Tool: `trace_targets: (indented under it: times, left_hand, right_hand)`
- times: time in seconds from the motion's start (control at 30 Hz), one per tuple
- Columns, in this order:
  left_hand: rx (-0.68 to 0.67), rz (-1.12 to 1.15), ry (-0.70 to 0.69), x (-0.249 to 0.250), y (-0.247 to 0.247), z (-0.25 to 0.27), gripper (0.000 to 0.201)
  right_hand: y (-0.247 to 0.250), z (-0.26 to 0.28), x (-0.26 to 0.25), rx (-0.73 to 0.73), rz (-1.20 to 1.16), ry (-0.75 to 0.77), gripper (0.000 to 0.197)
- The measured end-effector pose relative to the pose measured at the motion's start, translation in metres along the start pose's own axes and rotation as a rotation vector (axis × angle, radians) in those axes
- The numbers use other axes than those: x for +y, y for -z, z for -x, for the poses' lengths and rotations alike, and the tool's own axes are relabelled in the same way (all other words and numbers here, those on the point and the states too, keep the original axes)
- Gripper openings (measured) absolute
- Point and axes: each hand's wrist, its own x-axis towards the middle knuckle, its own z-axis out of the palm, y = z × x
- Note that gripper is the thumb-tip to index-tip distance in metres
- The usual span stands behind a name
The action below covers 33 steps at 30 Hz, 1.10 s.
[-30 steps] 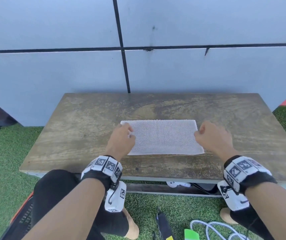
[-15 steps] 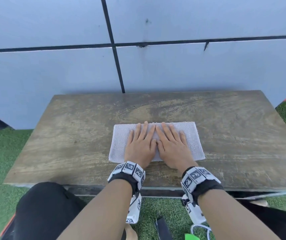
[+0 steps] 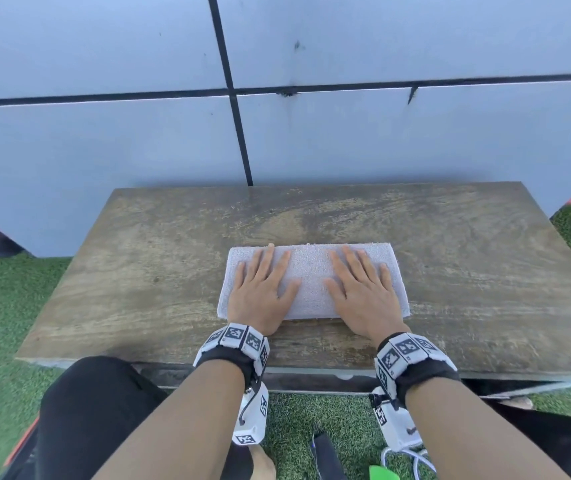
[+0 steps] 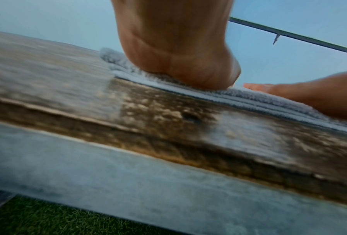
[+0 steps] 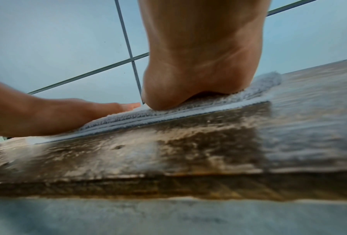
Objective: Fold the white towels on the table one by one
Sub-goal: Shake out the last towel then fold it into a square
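Note:
A white towel [image 3: 311, 271], folded into a flat rectangle, lies near the front middle of the wooden table [image 3: 138, 271]. My left hand [image 3: 261, 289] lies flat on the towel's left half, fingers straight and spread. On the right half my right hand [image 3: 360, 289] presses down the same way. In the left wrist view the heel of the left hand [image 4: 180, 63] bears on the towel [image 4: 248, 97], whose layered front edge shows. The right wrist view has the right hand [image 5: 198, 71] on the towel [image 5: 218, 101] too. Neither hand grips any cloth.
A pale blue panelled wall [image 3: 346, 133] stands right behind the table. Green artificial grass [image 3: 0, 306] surrounds it. My black-clad knee [image 3: 93, 410] is under the front left edge. A white cable [image 3: 412, 459] and a green object [image 3: 382, 474] lie on the grass below.
Both hands came in from the towel's side edges and laid flat together at its middle. They have since slid apart, left hand leftward and right hand rightward, across the towel.

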Motion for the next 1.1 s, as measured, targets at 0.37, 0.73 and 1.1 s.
trace_targets:
  times: [0.37,0.73,1.1]
  left_hand:
    - [-0.022,-0.116,0.146,-0.027,0.011,0.024,0.057]
    - [-0.172,-0.086,0.267,-0.012,0.031,0.030,0.062]
    - [-0.054,0.358,0.247,-0.005,0.039,0.059,0.015]
  right_hand:
    - [0.008,0.017,0.018,-0.051,0.040,-0.073,0.057]
    - [0.018,0.070,-0.009,0.170,0.030,0.149,0.014]
    - [0.024,0.068,0.010,-0.023,-0.146,0.020,0.064]
